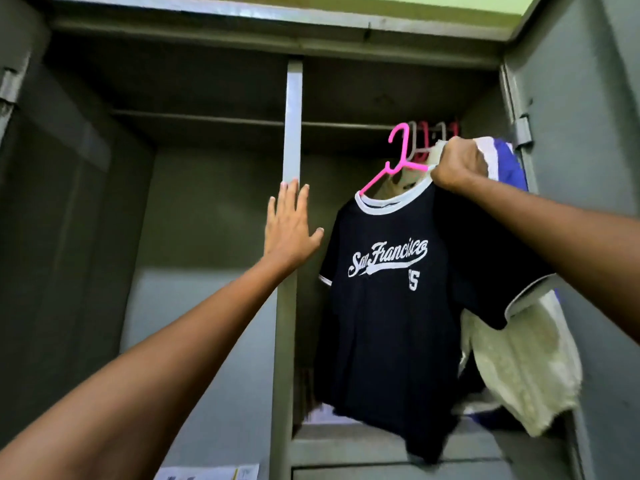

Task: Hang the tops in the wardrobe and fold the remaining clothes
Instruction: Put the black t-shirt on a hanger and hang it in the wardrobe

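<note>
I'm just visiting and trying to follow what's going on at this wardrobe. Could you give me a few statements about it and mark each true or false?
1. The right hand grips the pink hanger carrying the navy San Francisco T-shirt. True.
2. The left hand holds a second hanger. False: its fingers are straight, near the wardrobe's centre post, holding nothing.
3. Other hangers already hang on the rail. True.
4. The T-shirt's collar is red. False: it is white.
5. The wardrobe doors are closed. False: they stand open.
</note>
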Demonstrator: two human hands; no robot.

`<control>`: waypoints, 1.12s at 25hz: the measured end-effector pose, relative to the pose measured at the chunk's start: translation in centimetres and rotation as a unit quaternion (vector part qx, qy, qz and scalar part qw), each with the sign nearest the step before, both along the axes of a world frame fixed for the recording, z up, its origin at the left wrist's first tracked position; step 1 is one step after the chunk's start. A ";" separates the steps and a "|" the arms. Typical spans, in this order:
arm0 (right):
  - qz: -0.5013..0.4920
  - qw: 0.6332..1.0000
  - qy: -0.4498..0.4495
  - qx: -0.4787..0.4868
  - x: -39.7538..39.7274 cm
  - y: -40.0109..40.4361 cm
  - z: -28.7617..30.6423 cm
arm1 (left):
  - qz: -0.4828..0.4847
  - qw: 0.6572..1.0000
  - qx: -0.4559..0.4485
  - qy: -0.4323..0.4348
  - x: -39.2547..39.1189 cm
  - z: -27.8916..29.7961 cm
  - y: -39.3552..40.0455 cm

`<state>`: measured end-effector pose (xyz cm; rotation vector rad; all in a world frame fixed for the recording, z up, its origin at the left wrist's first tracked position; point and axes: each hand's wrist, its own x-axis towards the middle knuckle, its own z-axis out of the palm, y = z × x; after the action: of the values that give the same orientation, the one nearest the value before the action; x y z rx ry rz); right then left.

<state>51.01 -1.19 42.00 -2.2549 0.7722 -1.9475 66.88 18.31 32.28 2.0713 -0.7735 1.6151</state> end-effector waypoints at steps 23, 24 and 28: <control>-0.046 0.998 -0.048 -0.012 10.4 -3.2 11.0 | 0.064 0.992 -0.034 -0.105 3.1 1.9 -2.1; -0.046 0.998 -0.041 -0.015 10.4 -3.2 11.2 | 0.063 0.992 -0.036 -0.106 3.1 1.9 -2.1; -0.050 0.999 -0.012 -0.012 10.6 -3.8 11.6 | 0.071 0.991 -0.034 -0.105 3.2 1.9 -2.1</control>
<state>61.63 -4.97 53.58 -2.2426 0.8794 -2.0337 70.04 16.17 34.14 1.9696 -0.6399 1.9327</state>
